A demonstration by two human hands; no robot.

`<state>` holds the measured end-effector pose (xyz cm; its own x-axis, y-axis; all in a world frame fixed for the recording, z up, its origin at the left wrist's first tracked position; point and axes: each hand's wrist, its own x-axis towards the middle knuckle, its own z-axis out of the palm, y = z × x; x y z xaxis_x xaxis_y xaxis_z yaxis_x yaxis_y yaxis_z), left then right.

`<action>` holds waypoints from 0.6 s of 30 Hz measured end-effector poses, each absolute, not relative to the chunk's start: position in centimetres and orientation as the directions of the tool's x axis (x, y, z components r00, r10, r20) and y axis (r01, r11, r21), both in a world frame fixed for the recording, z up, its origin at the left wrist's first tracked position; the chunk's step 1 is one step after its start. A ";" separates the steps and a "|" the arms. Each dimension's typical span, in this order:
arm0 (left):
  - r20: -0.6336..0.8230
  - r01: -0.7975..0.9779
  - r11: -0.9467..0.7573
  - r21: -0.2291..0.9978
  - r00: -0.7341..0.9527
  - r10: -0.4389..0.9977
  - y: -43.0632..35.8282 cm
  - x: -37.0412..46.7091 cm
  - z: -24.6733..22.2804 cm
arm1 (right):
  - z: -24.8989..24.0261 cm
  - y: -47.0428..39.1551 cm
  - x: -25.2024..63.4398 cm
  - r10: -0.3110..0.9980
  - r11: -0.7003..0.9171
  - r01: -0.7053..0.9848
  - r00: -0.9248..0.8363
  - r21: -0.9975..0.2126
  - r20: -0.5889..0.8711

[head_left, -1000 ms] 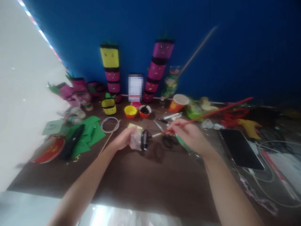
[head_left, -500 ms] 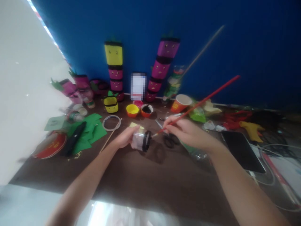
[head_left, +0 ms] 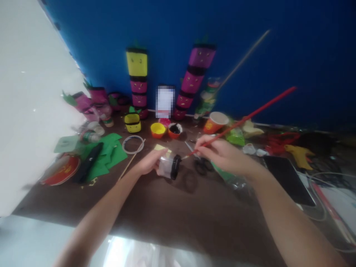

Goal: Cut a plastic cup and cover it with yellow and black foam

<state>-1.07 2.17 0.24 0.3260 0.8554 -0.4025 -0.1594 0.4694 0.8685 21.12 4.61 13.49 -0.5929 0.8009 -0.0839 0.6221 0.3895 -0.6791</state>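
A clear plastic cup (head_left: 166, 167) and a long red paintbrush (head_left: 244, 119), held close together.
The cup lay tipped on its side in the left hand (head_left: 148, 163), its body see-through and colourless, with a broad black band (head_left: 175, 167) around the end that faced right; blur hid any finer marks on it. The paintbrush, slim and straight with a red handle, slanted from its low, pale tip (head_left: 185, 158) up to the right, its far end well above the right hand (head_left: 221, 152), which gripped it near the lower end. The tip pointed left, just beside the band; whether the two touched could not be made out.
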 end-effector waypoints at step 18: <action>-0.401 -0.180 0.474 0.862 0.329 0.855 2.2 -1.0 0.4 | 13.7 4.1 21.2 0.760 0.571 0.640 -0.648 -0.514 0.038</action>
